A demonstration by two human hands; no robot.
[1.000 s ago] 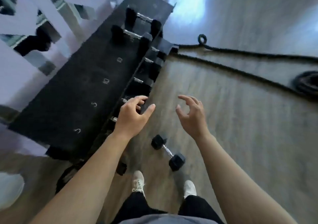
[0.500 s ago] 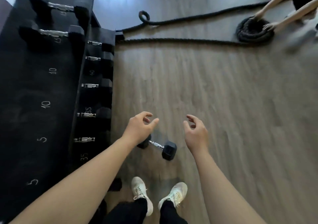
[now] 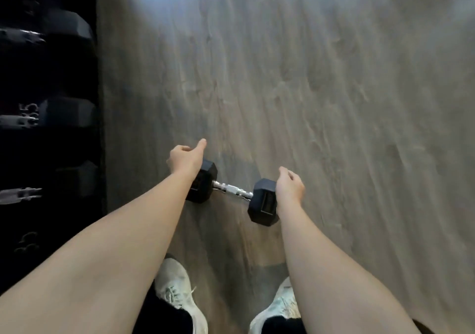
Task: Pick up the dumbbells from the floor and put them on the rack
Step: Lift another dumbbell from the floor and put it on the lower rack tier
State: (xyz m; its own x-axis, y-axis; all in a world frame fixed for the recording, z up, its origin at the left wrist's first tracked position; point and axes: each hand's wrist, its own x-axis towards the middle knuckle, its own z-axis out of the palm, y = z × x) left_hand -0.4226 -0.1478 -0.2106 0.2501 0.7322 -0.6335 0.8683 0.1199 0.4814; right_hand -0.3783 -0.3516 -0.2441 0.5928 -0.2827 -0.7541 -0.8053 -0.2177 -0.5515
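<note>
Black and dim at the far left, the rack [image 3: 48, 133] carries hex dumbbells with chrome handles, one marked 35. Just right of it, the left hand [image 3: 185, 159] hangs loosely spread and empty over one head of the dumbbell [image 3: 232, 192], which lies on the grey wood floor [image 3: 334, 102] ahead of white shoes [image 3: 177, 292]. Over the dumbbell's other head, the right hand [image 3: 290, 187] is half-curled, gripping nothing.
</note>
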